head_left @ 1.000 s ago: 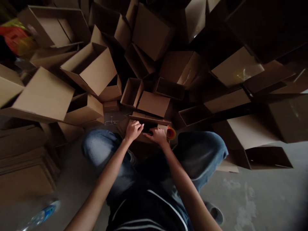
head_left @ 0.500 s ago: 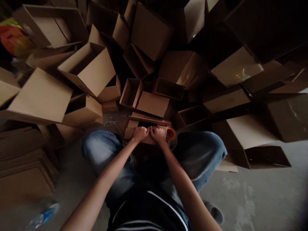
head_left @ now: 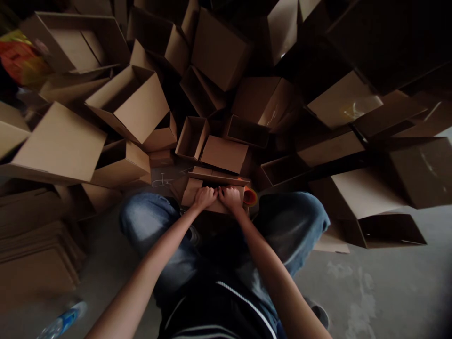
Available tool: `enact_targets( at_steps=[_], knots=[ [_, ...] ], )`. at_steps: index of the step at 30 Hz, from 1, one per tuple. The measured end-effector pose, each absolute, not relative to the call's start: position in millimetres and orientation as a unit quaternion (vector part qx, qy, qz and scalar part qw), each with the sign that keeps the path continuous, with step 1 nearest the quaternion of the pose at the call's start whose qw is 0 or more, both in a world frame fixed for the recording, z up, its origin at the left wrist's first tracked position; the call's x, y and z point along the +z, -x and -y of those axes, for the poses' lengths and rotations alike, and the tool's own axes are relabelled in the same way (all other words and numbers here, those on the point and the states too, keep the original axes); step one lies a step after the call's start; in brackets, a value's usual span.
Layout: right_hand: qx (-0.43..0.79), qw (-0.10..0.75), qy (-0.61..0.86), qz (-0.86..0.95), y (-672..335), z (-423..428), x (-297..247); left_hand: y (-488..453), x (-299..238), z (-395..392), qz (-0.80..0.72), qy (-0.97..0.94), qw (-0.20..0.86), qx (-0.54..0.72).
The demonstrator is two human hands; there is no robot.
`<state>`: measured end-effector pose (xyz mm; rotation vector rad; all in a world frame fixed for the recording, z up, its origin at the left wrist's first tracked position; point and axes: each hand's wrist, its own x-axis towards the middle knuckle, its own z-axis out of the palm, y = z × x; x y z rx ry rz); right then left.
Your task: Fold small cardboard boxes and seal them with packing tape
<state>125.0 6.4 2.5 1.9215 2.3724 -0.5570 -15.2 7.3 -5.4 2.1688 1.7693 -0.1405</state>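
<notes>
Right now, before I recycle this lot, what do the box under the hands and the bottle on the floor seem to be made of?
The box looks like brown cardboard, matte, with crisp folded flaps. The bottle looks like clear plastic, glossy and see-through, with a blue label.

Two hands, one orange tape roll, one plastic bottle, many cardboard boxes.

Brown cardboard boxes, faded blue jeans, black shirt with white stripes
</notes>
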Motion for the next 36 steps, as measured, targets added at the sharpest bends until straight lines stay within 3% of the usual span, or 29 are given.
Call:
enact_targets(
  at_steps=[24, 36],
  knots=[
    [-0.181, 0.067, -0.586, -0.787, -134, -18, 3, -4, 4, -16, -0.657, -0.735, 0.164, -0.048],
    [-0.156, -0.006, -0.583, -0.797, -141, -14, -5, -6, 2, -21, -0.654, -0.737, 0.160, -0.060]
  ],
)
